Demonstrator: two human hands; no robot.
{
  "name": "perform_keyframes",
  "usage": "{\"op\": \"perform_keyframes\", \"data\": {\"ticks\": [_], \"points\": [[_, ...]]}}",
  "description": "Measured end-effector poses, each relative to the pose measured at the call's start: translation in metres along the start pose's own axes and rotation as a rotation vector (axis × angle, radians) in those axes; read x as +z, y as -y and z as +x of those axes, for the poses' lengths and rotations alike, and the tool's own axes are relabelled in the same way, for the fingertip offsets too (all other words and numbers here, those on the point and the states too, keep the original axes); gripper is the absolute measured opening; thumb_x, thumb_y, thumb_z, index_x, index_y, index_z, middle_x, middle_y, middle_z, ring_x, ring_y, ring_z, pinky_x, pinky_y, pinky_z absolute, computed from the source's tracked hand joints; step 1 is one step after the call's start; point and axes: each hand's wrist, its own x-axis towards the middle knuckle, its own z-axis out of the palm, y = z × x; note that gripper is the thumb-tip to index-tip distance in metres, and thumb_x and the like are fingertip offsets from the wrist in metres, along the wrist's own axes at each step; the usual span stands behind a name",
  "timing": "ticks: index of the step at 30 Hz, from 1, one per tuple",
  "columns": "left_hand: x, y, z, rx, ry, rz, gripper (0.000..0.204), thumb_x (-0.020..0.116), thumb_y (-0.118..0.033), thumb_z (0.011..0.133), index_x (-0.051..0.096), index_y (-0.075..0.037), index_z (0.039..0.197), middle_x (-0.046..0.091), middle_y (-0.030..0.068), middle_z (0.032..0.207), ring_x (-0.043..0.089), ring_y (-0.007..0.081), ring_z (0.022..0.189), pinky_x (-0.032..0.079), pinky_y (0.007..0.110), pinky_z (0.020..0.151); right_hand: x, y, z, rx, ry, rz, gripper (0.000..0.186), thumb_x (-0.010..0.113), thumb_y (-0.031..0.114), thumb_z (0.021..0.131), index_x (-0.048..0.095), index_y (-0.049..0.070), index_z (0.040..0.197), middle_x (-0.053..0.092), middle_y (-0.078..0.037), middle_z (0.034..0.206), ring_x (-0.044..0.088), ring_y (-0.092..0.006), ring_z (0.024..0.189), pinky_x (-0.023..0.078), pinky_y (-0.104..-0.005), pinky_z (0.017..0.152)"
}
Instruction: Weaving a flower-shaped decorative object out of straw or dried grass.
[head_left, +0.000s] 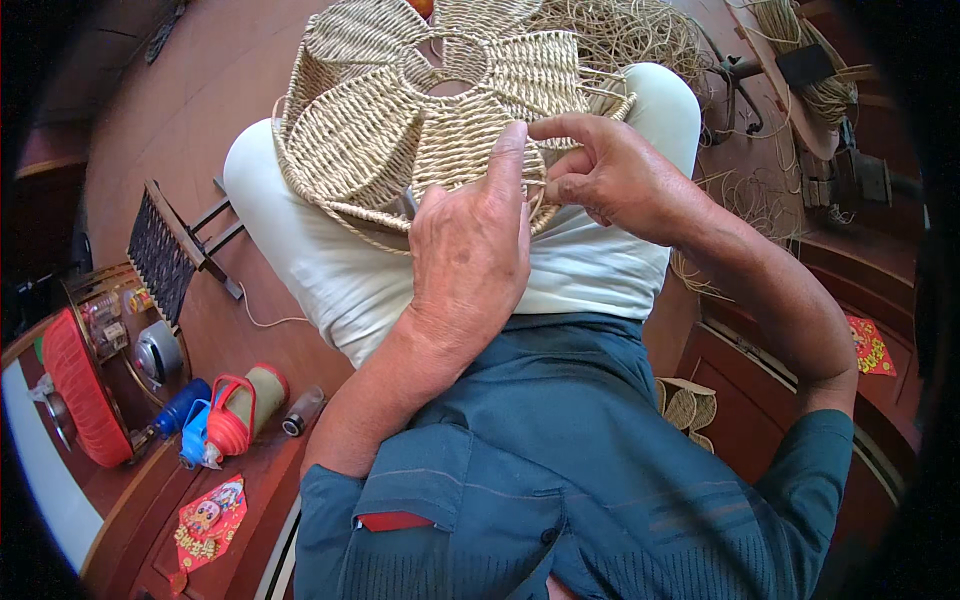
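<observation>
On my lap rests a round, flower-shaped woven straw basket (365,130), with petal panels around a ring-shaped centre opening. My left hand (465,245) grips its near edge; one digit lies stretched along the near petal, and the other fingers are hidden below. At the right side of that petal my right hand (620,175) is closed in a pinch, its index fingertip close to the left hand's extended digit. Thin straw cord runs along the petal edge beside the pinch, but what the fingers hold is hidden.
A heap of loose straw cord (625,35) lies beyond my right knee, near a wooden stand with a cord coil (825,95). To the left are a metal-legged stool (165,245), a red-covered basket (85,390), and a beige flask (262,395). Woven pieces (690,408) sit low right.
</observation>
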Motion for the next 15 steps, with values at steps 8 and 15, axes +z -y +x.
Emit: {"op": "perform_keyframes", "data": {"ticks": [8, 15], "points": [[-0.001, 0.002, -0.004, 0.057, -0.073, -0.143, 0.061, 0.070, -0.001, 0.090, 0.062, -0.017, 0.148, 0.073, 0.0080, 0.092, 0.069, 0.0304, 0.077, 0.054, 0.045, 0.077, 0.004, 0.003, -0.012, -0.002, -0.004, 0.038, 0.060, 0.070, 0.003, 0.095, 0.052, -0.003, 0.152, 0.078, -0.015, 0.094, 0.070, -0.0159, 0.072, 0.057, -0.0342, 0.062], [-0.016, 0.002, -0.035, 0.192, -0.175, -0.100, 0.062, 0.073, 0.012, 0.083, 0.069, -0.015, 0.139, 0.072, 0.0071, 0.096, 0.067, 0.0251, 0.078, 0.055, 0.040, 0.075, 0.029, -0.010, -0.038, -0.341, -0.230, -0.289, 0.036, 0.065, 0.005, 0.097, 0.058, 0.004, 0.132, 0.072, -0.023, 0.108, 0.072, -0.0484, 0.097, 0.059, -0.0515, 0.085]]}}
